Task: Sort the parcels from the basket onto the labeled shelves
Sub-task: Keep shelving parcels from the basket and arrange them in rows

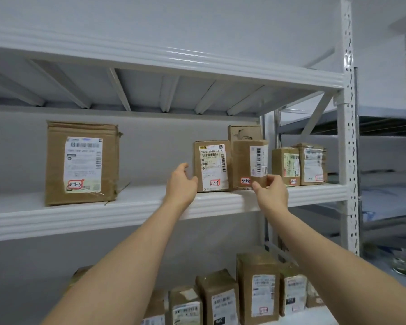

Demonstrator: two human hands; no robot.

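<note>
Both my arms reach up to the middle shelf (pixel 131 207). My left hand (pixel 181 184) is beside the left side of a brown parcel marked 3-3-9 (pixel 211 165), fingers loosely curved; whether it touches is unclear. My right hand (pixel 271 191) pinches the lower right corner of a taller brown parcel marked 3-3-10 (pixel 244 160), which stands upright next to the 3-3-9 parcel. A large box marked 3-3-5 (pixel 81 163) stands far left on the same shelf. The basket is out of view.
Two more labelled parcels (pixel 299 164) stand at the shelf's right end, and another box (pixel 243 133) sits behind the 3-3-10 parcel. Several parcels (pixel 239 294) line the lower shelf. A white upright post (pixel 348 137) bounds the rack on the right, with another rack beyond.
</note>
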